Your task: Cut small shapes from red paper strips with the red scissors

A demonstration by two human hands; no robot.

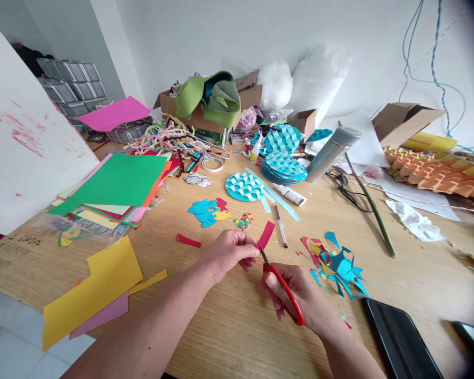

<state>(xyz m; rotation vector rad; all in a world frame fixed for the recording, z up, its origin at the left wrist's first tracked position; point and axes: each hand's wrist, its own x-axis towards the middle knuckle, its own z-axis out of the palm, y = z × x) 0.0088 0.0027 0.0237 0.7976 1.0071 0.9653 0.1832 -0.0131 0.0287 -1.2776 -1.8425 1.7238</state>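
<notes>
My right hand (288, 295) grips a pair of red-handled scissors (285, 289), their blades pointing up and left. My left hand (234, 250) pinches a small piece near the blade tips; fingers mostly cover it, and it may belong to the red paper strip (266, 233) just beyond. Another red paper strip (188, 240) lies left of my left hand. Just past my hands are blue fish cutouts (203, 211), a yellow cutout (223, 215) and a pile of tiny coloured paper bits (245, 221). A pen (280, 226) lies to the right.
Paper scraps (342, 266) and a black phone (403, 339) lie at right. Coloured sheets (114, 179) and yellow paper (95, 292) cover the left. Behind are a wavy blue disc (244, 187), glue bottle (291, 195), grey tumbler (332, 155) and cardboard box (169, 105).
</notes>
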